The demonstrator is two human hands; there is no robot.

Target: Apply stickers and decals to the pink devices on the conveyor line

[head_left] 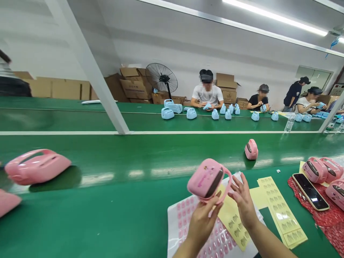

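My left hand (203, 222) grips a pink plastic device with a loop handle (205, 179) by its lower edge, above the green table. Small printed figures and lettering show on its flat face, and a dark panel runs along one side. My right hand (243, 199) is beside the handle with its fingers apart; I cannot tell whether a fingertip touches it. Below my hands lie a white sheet of pink stickers (184, 215) and a yellow sheet with small printed labels (236, 229).
More yellow label sheets (282, 211) lie to the right. A phone (310, 191) rests on red bubble wrap (329, 215) near several pink devices (315, 170). One pink device (251, 149) stands on the green belt, another (39, 166) lies left. Across, people handle blue devices (191, 113).
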